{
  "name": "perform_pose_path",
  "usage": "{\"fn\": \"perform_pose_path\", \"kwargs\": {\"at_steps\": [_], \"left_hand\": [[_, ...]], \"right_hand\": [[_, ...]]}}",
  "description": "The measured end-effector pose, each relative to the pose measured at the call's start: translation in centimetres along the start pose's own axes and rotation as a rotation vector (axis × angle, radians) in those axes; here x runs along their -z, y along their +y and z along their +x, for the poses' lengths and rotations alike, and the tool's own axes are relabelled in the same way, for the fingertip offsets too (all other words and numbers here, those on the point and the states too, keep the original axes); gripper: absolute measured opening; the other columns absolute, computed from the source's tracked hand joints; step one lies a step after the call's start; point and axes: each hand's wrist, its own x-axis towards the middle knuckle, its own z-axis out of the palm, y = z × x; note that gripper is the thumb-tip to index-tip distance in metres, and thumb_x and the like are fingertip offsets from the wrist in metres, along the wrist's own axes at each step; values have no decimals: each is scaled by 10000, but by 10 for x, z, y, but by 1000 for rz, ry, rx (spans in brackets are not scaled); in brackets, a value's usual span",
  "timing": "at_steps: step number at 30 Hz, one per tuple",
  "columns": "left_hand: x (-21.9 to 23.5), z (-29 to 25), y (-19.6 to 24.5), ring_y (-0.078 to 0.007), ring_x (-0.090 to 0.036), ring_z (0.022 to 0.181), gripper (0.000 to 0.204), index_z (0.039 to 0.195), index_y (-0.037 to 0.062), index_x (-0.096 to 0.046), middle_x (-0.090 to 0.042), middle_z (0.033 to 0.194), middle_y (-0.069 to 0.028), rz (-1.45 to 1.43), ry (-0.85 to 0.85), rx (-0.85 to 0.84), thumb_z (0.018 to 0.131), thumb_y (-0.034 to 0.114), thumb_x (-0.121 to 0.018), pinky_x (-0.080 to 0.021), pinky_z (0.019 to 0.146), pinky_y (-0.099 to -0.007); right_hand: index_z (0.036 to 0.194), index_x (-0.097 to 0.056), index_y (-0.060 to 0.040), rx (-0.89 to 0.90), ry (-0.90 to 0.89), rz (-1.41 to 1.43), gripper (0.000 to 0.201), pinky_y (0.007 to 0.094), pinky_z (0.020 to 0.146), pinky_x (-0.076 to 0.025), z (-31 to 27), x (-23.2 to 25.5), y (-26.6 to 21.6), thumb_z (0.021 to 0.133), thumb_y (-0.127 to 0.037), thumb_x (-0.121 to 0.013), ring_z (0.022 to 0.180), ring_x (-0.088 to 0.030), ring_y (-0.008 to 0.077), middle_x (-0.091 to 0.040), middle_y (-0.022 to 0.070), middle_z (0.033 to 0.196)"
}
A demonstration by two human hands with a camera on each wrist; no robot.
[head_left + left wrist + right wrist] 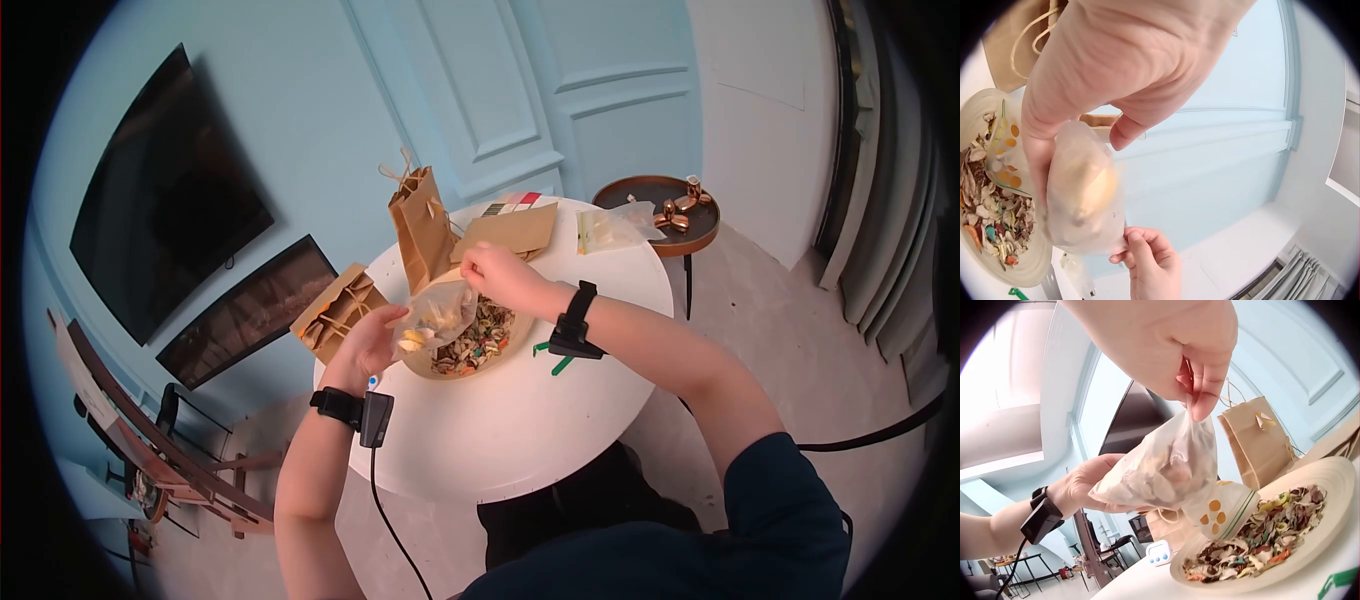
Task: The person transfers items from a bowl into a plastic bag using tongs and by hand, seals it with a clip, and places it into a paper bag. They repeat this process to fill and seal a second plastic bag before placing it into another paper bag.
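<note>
A frosted plastic bag (1163, 462) with pale and yellowish pieces inside hangs over a wide, light-coloured bowl (1335, 472). My right hand (510, 281) pinches the bag's gathered top between thumb and fingers. From the side and below, my left hand (368, 350) holds the bag's body, fingers along one side and thumb near the other. Dried petals and coloured bits (1285, 528) fill the bowl. A clear packet with orange dots and a green-striped edge (1225, 509) lies over the petals, just under the bag.
Brown paper bags, one upright (417, 225) and one at the left (335, 310), stand around the bowl on the round white table (470, 450). A flat brown package (520, 230), another clear bag (615, 228), green clips (562, 364) and a small white device (1159, 555) lie about.
</note>
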Motion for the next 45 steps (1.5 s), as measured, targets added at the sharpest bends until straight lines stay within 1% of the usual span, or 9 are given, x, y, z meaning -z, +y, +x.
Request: {"fn": "perform_pose_path", "kwargs": {"at_steps": [2, 5, 8, 10, 14, 21, 26, 35, 45], "left_hand": [[-2, -1, 8, -307, -580, 1077, 333, 1222, -45, -415, -500, 1248, -217, 53, 35, -19, 950, 147, -428, -537, 875, -395], [11, 12, 15, -296, -580, 1072, 298, 1200, -44, -431, -507, 1225, -218, 40, -67, -11, 930, 83, -442, -566, 824, -366], [26, 33, 7, -296, -592, 1045, 285, 1188, -69, -436, -522, 1183, -212, -108, -150, 1, 918, 20, -415, -583, 792, -336], [27, 42, -2, -297, -599, 1021, 278, 1171, -96, -439, -532, 1154, -201, -139, -105, 27, 900, -43, -402, -575, 827, -319], [35, 64, -19, -315, -591, 1034, 251, 1099, -163, -438, -536, 1131, -228, -306, -11, 42, 852, -131, -405, -555, 881, -318], [36, 89, -26, -322, -573, 1067, 273, 1123, -191, -405, -515, 1159, -241, -503, -28, 87, 856, -152, -366, -538, 920, -302], [27, 83, -23, -327, -559, 1083, 290, 1144, -202, -386, -500, 1171, -236, -648, -40, 66, 863, -129, -391, -540, 918, -308], [23, 28, -33, -206, -566, 919, 442, 1327, 34, -328, -542, 1137, -153, -136, 191, -276, 912, 68, -475, -505, 781, -318], [43, -36, -83, -143, -567, 969, 341, 1259, 38, -448, -598, 1116, -64, 73, 160, -412, 932, 125, -492, -468, 819, -284]], "right_hand": [[870, -577, 20, -33, -7, 8, 87, 336, 705, -491, 12, 4, 2, 823, -53, -580, 828, -625, 272, -584, 118, 821], [982, -586, 2, -273, -193, 425, 217, 306, 741, -481, 21, 7, 2, 812, -129, -619, 822, -602, 213, -579, 98, 899], [1078, -563, 10, -159, -293, 305, 394, 306, 791, -481, 15, 0, 12, 753, -186, -668, 936, -596, 197, -582, 129, 998], [1180, -512, 1, -105, -508, 146, 564, 334, 835, -477, 6, -1, 17, 714, -252, -704, 1020, -575, 242, -560, 169, 1092], [1234, -440, -23, 78, -377, -31, 663, 396, 775, -476, -20, -15, 25, 689, -272, -723, 952, -592, 307, -582, 180, 1077], [1004, -495, -20, -131, -267, -92, 365, 424, 677, -484, -27, -20, 6, 742, -192, -681, 787, -616, 358, -619, 186, 856], [798, -543, -21, 113, -81, -199, 93, 440, 662, -481, -4, -30, 19, 799, -111, -566, 750, -605, 356, -608, 169, 819], [733, -589, -71, 261, -10, -245, 65, 421, 701, -482, 86, -9, -5, 784, -105, -569, 822, -584, 323, -579, 116, 850], [720, -589, -45, 262, -187, -496, 94, 393, 787, -466, 137, 13, -30, 782, -113, -570, 899, -554, 304, -575, 112, 925]]}}
